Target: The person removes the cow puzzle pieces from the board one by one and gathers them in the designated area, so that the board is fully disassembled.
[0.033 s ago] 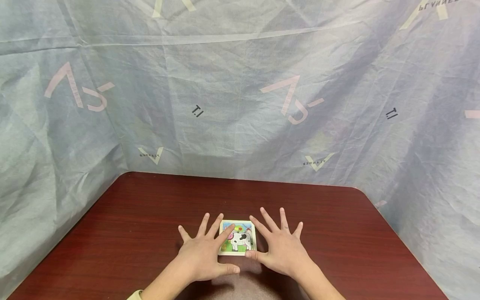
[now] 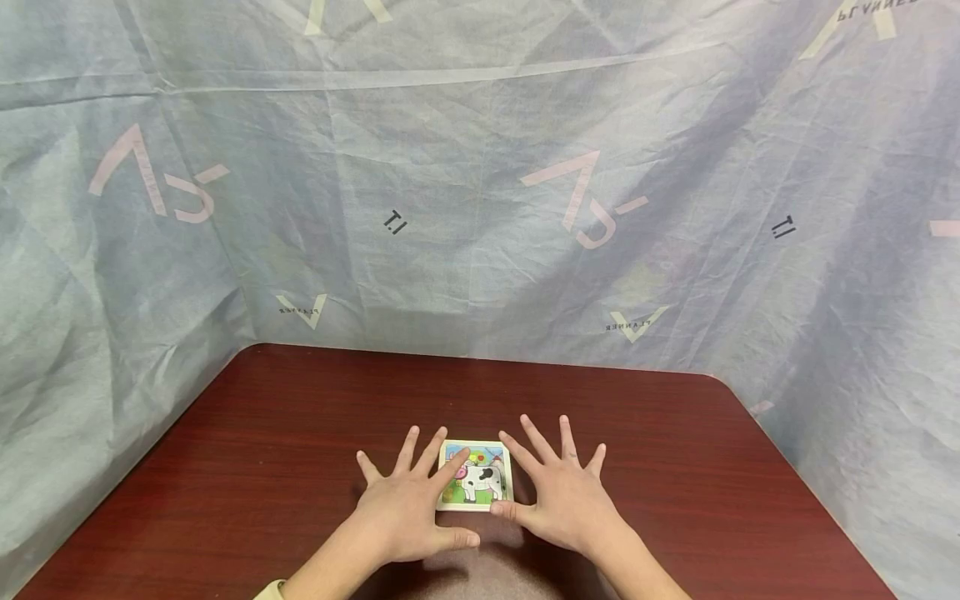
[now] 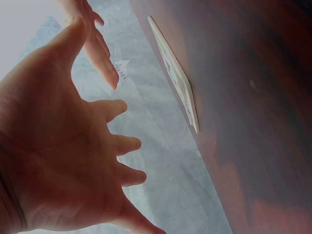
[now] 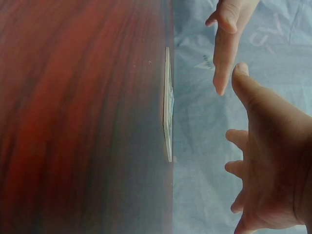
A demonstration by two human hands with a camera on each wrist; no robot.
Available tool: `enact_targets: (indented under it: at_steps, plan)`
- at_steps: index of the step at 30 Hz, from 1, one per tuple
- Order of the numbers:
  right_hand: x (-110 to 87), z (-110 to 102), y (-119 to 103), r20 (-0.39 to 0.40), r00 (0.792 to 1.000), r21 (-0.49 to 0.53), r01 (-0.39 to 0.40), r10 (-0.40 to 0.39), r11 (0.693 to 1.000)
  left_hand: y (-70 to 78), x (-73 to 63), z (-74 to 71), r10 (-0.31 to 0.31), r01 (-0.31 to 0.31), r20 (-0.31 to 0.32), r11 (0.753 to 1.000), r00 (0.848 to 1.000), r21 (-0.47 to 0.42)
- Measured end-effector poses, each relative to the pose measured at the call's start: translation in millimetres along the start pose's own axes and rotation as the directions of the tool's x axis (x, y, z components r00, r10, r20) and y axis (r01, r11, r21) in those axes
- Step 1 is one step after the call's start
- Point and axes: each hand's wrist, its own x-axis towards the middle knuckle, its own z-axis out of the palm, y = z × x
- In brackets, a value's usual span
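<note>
A small, flat cow picture puzzle [image 2: 483,487] with a pale border lies on the table. It shows a black-and-white cow on green grass. My left hand [image 2: 401,508] hovers over its left side, fingers spread wide, its index finger overlapping the picture in the head view. On the other side my right hand [image 2: 566,500] is spread the same way, thumb over the lower right corner in that view. Both wrist views show a gap between the hands and the puzzle, which is seen almost edge-on [image 3: 175,78]. Neither hand holds anything.
The dark red wooden table [image 2: 225,467] has rounded far corners. Behind it and along both sides hangs a grey-blue printed cloth [image 2: 465,275], close to the table's edges. A pale sleeve cuff [image 2: 270,591] shows at the left wrist.
</note>
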Motion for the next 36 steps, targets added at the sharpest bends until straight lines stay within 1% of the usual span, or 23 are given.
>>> enact_targets:
  at_steps: [4, 9, 16, 20, 23, 26, 29, 32, 36]
  plan:
    - [0.0, 0.1, -0.5, -0.003, 1.000, -0.002, 0.000, 0.000, 1.000, 0.0, 0.0, -0.1, 0.000, 0.000, 0.003, 1.000, 1.000, 0.002]
    - [0.2, -0.1, -1.2, 0.012, 1.000, 0.004, -0.006, 0.006, 1.000, -0.5, -0.1, -0.7, -0.004, 0.004, 0.014, 1.000, 1.000, 0.001]
    - [0.5, 0.9, -1.1, 0.033, 0.999, 0.017, -0.007, 0.006, 1.000, -2.0, 1.5, -1.2, 0.006, -0.006, 0.015, 0.999, 1.000, -0.037]
    - [1.1, 1.9, -0.6, 0.032, 0.999, 0.034, 0.005, -0.006, 0.999, -3.1, 5.7, -0.5, 0.015, -0.016, -0.014, 0.997, 1.000, -0.081]
    - [3.0, 4.3, -0.7, 0.039, 0.999, 0.052, 0.018, -0.020, 0.998, -4.3, 10.9, 1.1, 0.012, -0.023, -0.071, 0.987, 0.997, -0.160]
    - [5.5, 7.5, -1.1, 0.054, 0.998, 0.082, 0.027, -0.032, 0.996, -6.4, 16.6, 3.0, 0.010, -0.046, -0.137, 0.964, 0.990, -0.261]
    - [7.8, 10.9, -1.3, 0.068, 0.997, 0.121, 0.031, -0.039, 0.992, -9.9, 21.5, 5.1, -0.006, -0.059, -0.177, 0.932, 0.984, -0.357]
    - [9.6, 15.9, -0.9, 0.071, 0.996, 0.154, 0.039, -0.050, 0.987, -14.5, 25.4, 7.0, -0.042, -0.044, -0.172, 0.885, 0.984, -0.463]
    - [12.6, 23.7, -1.1, 0.083, 0.994, 0.192, 0.048, -0.065, 0.980, -20.7, 30.1, 10.8, -0.085, -0.020, -0.163, 0.831, 0.983, -0.556]
